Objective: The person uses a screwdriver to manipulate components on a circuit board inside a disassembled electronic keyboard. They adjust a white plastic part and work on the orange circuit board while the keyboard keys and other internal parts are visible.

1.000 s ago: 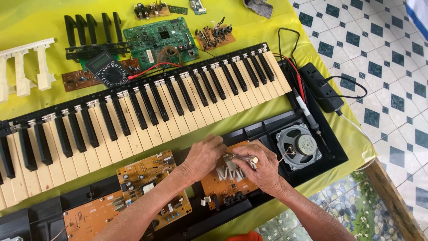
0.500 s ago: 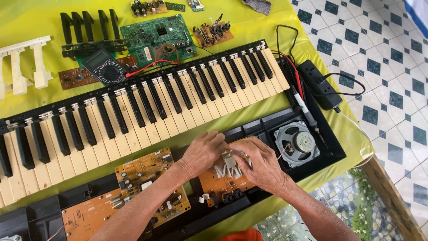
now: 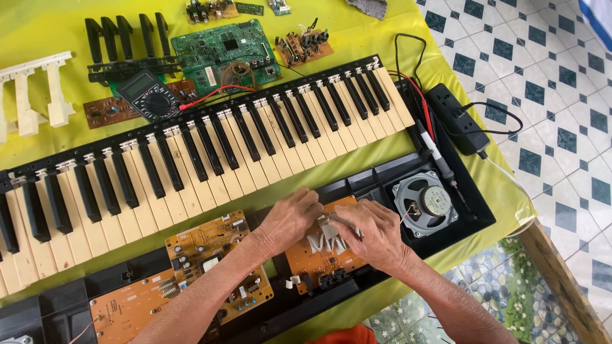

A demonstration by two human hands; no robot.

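Both my hands work over a small orange circuit board [image 3: 319, 262] set in the black keyboard case [image 3: 382, 181]. A silver finned heat sink [image 3: 324, 243] stands on that board, between my hands. My left hand [image 3: 287, 221] lies on the board's far left part with its fingers curled against the edge. Just right of the heat sink, my right hand [image 3: 375, 234] pinches a thin metal piece [image 3: 333, 217] between thumb and fingers. I cannot tell what that piece is.
The key bed [image 3: 210, 153] lies across the yellow cloth behind the case. Other things around it: a round speaker [image 3: 425, 204], a soldering iron [image 3: 440, 162], a black power adapter [image 3: 456, 118], a multimeter [image 3: 148, 97], a green board [image 3: 220, 54], loose black keys [image 3: 127, 44], white keys [image 3: 35, 92] and larger orange boards [image 3: 213, 261].
My hands stay over the small orange board. The right fingers have drawn a little closer to the left hand. The view has shifted slightly.
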